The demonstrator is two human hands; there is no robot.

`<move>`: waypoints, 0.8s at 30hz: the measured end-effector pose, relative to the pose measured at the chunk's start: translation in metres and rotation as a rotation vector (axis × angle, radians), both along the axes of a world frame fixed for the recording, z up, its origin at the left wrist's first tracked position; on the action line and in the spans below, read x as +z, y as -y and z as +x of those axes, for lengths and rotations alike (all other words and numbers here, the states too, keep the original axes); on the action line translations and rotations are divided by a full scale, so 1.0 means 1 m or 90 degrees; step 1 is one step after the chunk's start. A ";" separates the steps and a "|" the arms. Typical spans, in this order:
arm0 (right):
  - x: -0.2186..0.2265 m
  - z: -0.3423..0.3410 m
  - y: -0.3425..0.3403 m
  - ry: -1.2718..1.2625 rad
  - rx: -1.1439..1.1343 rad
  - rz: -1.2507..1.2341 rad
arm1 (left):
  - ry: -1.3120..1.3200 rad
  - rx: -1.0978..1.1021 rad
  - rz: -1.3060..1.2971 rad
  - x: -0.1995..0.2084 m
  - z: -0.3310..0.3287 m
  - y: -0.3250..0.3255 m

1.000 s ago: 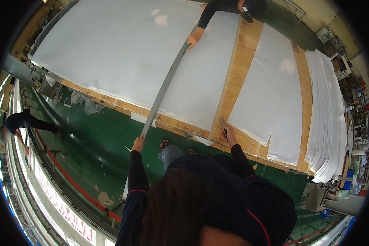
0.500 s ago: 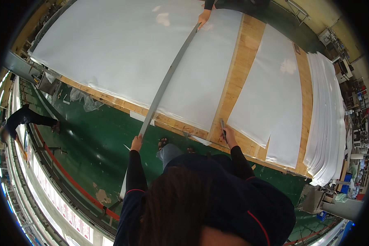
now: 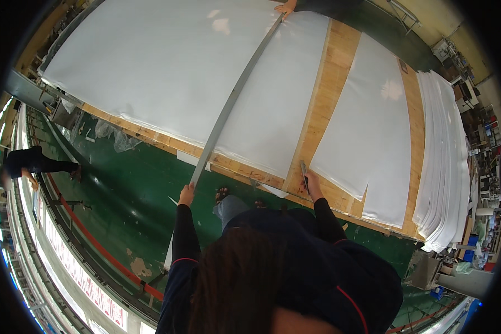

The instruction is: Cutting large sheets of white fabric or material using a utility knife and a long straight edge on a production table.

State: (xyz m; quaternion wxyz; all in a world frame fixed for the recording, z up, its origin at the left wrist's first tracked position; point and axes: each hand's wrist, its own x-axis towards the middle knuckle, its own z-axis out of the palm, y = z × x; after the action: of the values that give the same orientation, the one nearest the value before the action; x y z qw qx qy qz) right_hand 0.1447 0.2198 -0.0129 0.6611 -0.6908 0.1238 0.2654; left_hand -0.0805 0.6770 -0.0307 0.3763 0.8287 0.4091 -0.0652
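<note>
A long grey metal straightedge [image 3: 234, 94] lies slantwise across a large white sheet [image 3: 150, 67] on the wooden table. My left hand [image 3: 186, 194] is closed around its near end, which juts past the table's front edge over the floor. At the far end, a co-worker's hand [image 3: 286, 7] rests spread on the straightedge. My right hand [image 3: 314, 185] grips a slim grey-and-black cutter knife [image 3: 304, 169], held tilted above the bare wood at the front edge. Right of it lies a narrower white piece [image 3: 367, 128] with a slit near its front corner.
Bare wood [image 3: 335, 61] shows between the white sheets. Layered white sheets [image 3: 442, 161] hang over the table's right end. Clear plastic [image 3: 119, 139] lies on the green floor beneath the front edge. Another person [image 3: 28, 161] bends over a long line at the left.
The co-worker's hand has moved farther back and opened out over the straightedge's far end, which has shifted slightly right. My hands have barely moved. The person at left has shifted posture.
</note>
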 end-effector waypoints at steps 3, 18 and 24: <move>0.000 0.000 0.000 -0.006 -0.007 -0.011 | -0.008 0.005 -0.011 0.000 0.001 0.000; 0.006 -0.003 0.001 0.013 0.014 -0.028 | 0.016 -0.007 0.003 0.003 0.001 0.004; 0.008 -0.006 -0.002 0.011 0.019 -0.006 | 0.020 0.007 0.008 0.002 -0.004 0.004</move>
State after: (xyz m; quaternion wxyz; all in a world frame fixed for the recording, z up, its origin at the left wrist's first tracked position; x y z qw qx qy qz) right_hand 0.1391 0.2213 -0.0045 0.6550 -0.6978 0.1089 0.2689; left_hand -0.0842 0.6731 -0.0290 0.3778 0.8298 0.4079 -0.0478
